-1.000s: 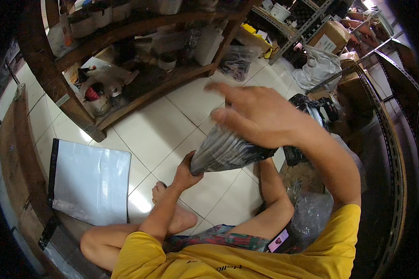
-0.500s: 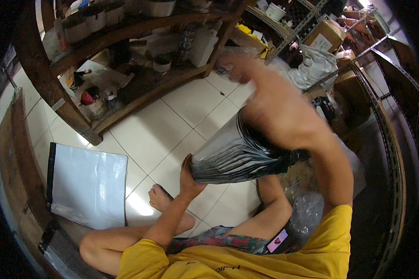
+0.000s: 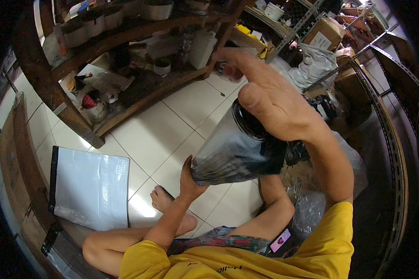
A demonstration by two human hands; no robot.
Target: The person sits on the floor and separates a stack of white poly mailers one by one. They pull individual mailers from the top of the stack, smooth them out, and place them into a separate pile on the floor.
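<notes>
A thick bundle of grey-and-black plastic mailer bags is held up, tilted, in front of me. My left hand grips its lower left end, the fingers hidden behind it. Over the bundle's upper right end reaches my right hand, slightly blurred, with fingers stretched out and thumb apart. That hand is close to the black edges of the bags; whether the palm touches them I cannot tell. On the floor to the left lies a flat pile of pale plastic mailer bags with a black edge.
A dark wooden shelf with pots stands at the far left. Metal racks, cardboard boxes and a white plastic sack fill the right side. A phone lies by my right thigh, near clear plastic wrap.
The bags' edges, fanned apart before, now lie closer together in a curved roll. My right hand has moved slightly up and left, and its blur has lessened. My left hand keeps its grip.
</notes>
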